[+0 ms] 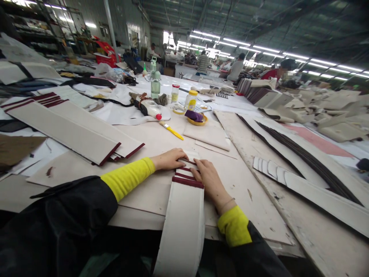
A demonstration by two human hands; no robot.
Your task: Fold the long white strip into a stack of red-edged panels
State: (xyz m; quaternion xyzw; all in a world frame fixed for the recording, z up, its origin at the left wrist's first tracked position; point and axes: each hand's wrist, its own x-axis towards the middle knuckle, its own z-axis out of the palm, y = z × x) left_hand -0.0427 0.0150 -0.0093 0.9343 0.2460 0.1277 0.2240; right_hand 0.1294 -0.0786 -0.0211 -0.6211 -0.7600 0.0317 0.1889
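In front of me lies a stack of long off-white strips (183, 215) with dark maroon end bands, fanned out in steps at the far end. The nearest strip runs toward me past the table's front edge. My left hand (170, 158) is closed at the far left corner of the stack, thumb and forefinger on one strip's banded end. From the right side, my right hand (210, 179) holds the same end, its thumb and fingers on the maroon bands. The fingertips' undersides are hidden.
More maroon-edged strips (69, 127) lie at left. Beyond my hands are a yellow brush (171, 130), a yellow dish (198, 121) with purple cloth, jars and a green bottle (155, 84). Pale curved strips (288, 177) and dark strips (305, 157) lie at right. Several people work farther back.
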